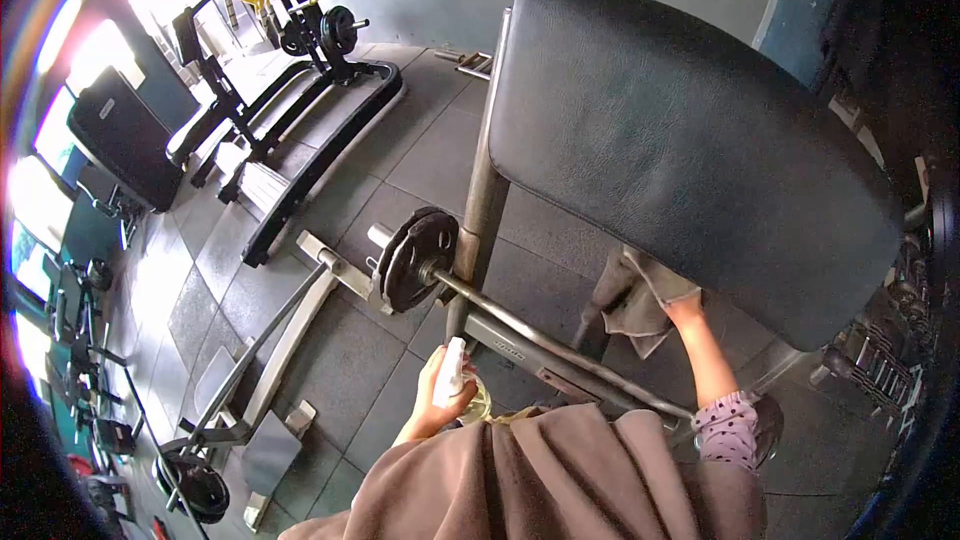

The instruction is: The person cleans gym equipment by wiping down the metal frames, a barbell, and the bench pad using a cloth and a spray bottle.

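My left hand (432, 390) is wrapped round a spray bottle (454, 365) with a white nozzle and a clear, yellowish body, just below the barbell. My right hand (685, 308) grips a greyish-brown cloth (645, 305) that hangs beneath the lower edge of the big black pad (680, 130). Part of that hand's fingers is hidden by the cloth. The barbell (540, 330) lies across the bench frame (485, 220), with dark weight plates (418, 258) on its left end.
A black and yellow exercise machine (300, 130) stands at the upper left. Another bench frame (290, 350) with a plate (200, 488) is at the lower left. Dumbbell racks (890, 370) line the right edge. Dark tiles (420, 155) cover the floor.
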`<state>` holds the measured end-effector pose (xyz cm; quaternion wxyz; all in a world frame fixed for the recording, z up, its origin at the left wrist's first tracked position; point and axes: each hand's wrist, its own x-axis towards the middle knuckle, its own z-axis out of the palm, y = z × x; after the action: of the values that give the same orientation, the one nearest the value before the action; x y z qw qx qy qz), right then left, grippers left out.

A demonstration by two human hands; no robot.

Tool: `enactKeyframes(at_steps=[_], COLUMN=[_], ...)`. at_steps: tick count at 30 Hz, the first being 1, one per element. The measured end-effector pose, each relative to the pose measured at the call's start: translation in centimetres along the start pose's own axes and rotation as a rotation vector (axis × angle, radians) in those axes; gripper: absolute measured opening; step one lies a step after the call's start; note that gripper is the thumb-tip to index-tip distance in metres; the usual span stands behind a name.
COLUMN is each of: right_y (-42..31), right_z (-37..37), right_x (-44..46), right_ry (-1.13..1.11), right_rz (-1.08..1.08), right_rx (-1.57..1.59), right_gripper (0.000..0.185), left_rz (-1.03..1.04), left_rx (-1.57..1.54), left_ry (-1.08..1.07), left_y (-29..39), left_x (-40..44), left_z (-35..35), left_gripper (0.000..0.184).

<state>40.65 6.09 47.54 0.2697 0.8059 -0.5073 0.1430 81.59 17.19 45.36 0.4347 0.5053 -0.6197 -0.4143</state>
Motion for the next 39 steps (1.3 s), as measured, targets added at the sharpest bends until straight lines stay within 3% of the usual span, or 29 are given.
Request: enactKeyframes(at_steps=[2,5,11,14,19,21,24,26,30,33,36,38,39], right_y=[0.5,0.0,-2.5,-6.1,-8.0,-8.4,-8.4,-7.8,-6.5,-5.7,-5.4,-4.9,-4.8], right_z=[2.0,6.4,13.0,13.2,11.5,13.6,10.9,9.0,6.3,2.7,2.4,4.5,6.2], right_x=[-1.8,-4.5,-6.7,-4.4,-2.3,-2.0,1.5,3.6,6.2,6.7,5.5,3.8,2.8], right_ry=[0.034,0.153,0.126,0.308,0.174,0.432,0.807,1.075,1.516,1.691,1.718,1.738,1.743], right_rz=[0.039,0.329,0.464,0.807,1.151,1.125,1.254,1.334,1.618,1.716,1.496,1.344,1.271], right_rx=[0.008,0.330,0.209,0.351,0.522,0.337,0.370,0.501,1.090,1.740,2.212,2.297,2.331], right_gripper=[0.040,0.038,0.040,0.043,0.046,0.051,0.039,0.052,0.067,0.072,0.077,0.077,0.077], left_rz=[-0.034,-0.046,-0.083,-0.124,-0.174,-0.200,-0.247,-0.254,-0.262,-0.253,-0.212,-0.141,-0.245], left_rx=[-0.076,-0.023,-0.046,-0.029,-0.073,-0.072,-0.072,-0.035,0.002,-0.046,-0.061,-0.002,-0.093], left_ry=[0.018,0.005,-0.015,-0.029,0.029,0.031,0.042,0.033,0.023,0.055,0.074,0.041,0.047], left_y=[0.6,1.0,-0.1,0.7,1.0,1.0,1.3,1.4,1.6,1.5,1.7,1.2,0.6], left_x=[0.1,0.1,-0.3,-0.4,-1.0,-1.6,-2.0,-2.1,-2.3,-2.6,-2.9,-3.3,-3.7], left_z=[0.1,-0.1,0.1,0.1,0.1,-0.1,-0.3,-0.4,-0.5,-0.2,0.0,-0.3,-0.5], left_gripper=[0.035,0.037,0.038,0.037,0.036,0.037,0.038,0.039,0.039,0.038,0.036,0.036,0.036])
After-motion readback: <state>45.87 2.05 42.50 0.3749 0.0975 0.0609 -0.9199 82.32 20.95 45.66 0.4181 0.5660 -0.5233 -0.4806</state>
